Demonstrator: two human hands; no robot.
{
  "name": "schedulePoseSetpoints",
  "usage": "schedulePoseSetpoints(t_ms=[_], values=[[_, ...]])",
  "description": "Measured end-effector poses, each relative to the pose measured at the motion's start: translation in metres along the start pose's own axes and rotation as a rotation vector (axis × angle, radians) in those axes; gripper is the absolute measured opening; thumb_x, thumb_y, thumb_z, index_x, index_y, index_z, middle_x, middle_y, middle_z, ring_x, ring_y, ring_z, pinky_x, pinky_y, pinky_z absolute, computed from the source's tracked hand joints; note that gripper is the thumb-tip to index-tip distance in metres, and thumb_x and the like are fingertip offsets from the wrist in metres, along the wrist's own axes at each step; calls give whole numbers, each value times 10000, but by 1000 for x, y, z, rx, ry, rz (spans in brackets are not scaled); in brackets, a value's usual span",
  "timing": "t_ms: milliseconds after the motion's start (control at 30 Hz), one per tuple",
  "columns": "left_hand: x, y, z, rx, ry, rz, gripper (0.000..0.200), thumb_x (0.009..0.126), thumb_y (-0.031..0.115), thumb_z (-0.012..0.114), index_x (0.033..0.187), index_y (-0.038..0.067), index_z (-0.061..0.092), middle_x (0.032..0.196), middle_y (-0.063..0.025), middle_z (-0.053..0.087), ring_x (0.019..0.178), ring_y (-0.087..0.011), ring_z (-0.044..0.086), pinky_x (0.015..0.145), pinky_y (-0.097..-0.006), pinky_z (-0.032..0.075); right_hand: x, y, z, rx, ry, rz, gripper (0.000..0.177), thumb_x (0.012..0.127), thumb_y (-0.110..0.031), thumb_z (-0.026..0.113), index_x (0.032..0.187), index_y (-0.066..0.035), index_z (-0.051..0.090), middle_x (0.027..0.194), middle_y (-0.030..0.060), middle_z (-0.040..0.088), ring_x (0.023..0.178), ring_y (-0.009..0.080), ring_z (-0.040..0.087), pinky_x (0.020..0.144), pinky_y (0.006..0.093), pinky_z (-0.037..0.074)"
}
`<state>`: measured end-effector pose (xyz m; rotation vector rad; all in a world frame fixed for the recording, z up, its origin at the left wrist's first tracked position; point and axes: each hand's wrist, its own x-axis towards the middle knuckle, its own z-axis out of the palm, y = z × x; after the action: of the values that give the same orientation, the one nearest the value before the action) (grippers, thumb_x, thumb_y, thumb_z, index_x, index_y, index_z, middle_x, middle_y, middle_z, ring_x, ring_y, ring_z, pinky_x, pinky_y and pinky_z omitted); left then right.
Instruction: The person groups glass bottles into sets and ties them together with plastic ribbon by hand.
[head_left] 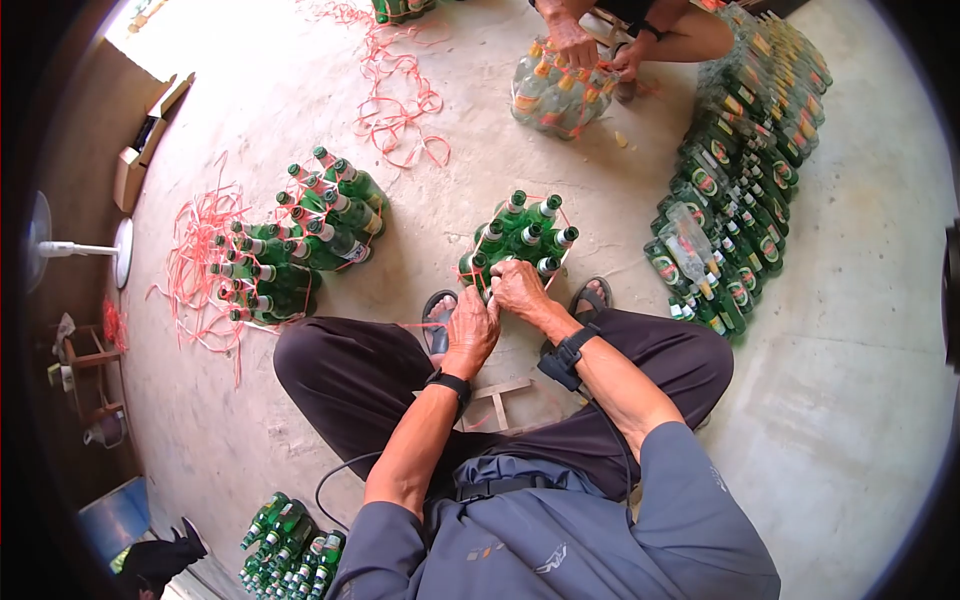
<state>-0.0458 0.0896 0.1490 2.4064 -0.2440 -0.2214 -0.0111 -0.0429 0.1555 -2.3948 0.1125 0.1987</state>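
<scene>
A bundle of green glass bottles (526,236) stands upright on the floor between my feet, with a thin pink plastic strap (562,213) running around the necks. At the bundle's near edge, my left hand (472,328) is closed in a pinch on the strap, and a loose tail of it sticks out to the left. Close beside it, my right hand (524,292) is also closed, its fingers pinching the strap next to the nearest bottle necks. My fingers hide the exact spot where the strap is gripped.
Bundled green bottles (335,215) and tangled pink strapping (200,255) lie to the left. Rows of bottles (735,190) lie at right. Another person's hands (572,45) work on a bundle of clear bottles (560,92). A fan (122,253) stands far left; more bottles (285,545) sit lower left.
</scene>
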Motion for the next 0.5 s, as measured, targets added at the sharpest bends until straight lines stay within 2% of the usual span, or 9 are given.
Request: schedulePoseSetpoints(t_ms=[33, 133, 167, 267, 367, 500], values=[[0, 1, 0, 0, -1, -2, 332, 884, 288, 549, 974, -17, 452, 906, -269, 545, 871, -451, 559, 723, -509, 457, 0, 1, 2, 27, 2, -2, 219, 737, -114, 524, 837, -4, 685, 797, 218, 644, 768, 375, 638, 727, 434, 509], [-1, 6, 5, 132, 19, 128, 213, 883, 210, 514, 914, 8, 456, 798, -210, 548, 715, -392, 608, 597, -466, 500, -1, 2, 5, 164, 67, -11, 189, 710, -138, 543, 765, -4, 664, 787, 250, 620, 772, 408, 619, 721, 447, 500], [-1, 4, 9, 129, 37, 160, 142, 863, 151, 498, 893, 16, 462, 771, -187, 552, 657, -362, 619, 559, -446, 511, -1, 1, 4, 198, 54, 8, 211, 718, -159, 540, 774, -6, 673, 793, 230, 631, 778, 395, 621, 732, 437, 499], [0, 6, 3, 153, -37, 135, 117, 855, 131, 494, 904, 26, 478, 799, -205, 567, 709, -398, 597, 628, -484, 481, 0, -4, -3, 187, -56, 87, 236, 724, -191, 551, 792, -4, 680, 799, 219, 639, 766, 382, 622, 723, 423, 500], [1, 9, -3, 228, -64, 182, 106, 816, 91, 496, 881, 12, 469, 786, -181, 563, 677, -354, 631, 571, -441, 516, 3, -3, -3, 251, -97, 84, 259, 706, -228, 598, 805, -7, 688, 802, 206, 651, 751, 352, 637, 707, 391, 503], [-3, 11, -2, 187, -99, 127, 113, 827, 97, 491, 892, 6, 475, 801, -212, 566, 695, -392, 607, 608, -478, 493, 12, 3, -4, 331, -215, 173, 287, 638, -229, 677, 848, -36, 711, 764, 176, 672, 695, 284, 659, 686, 339, 510]])
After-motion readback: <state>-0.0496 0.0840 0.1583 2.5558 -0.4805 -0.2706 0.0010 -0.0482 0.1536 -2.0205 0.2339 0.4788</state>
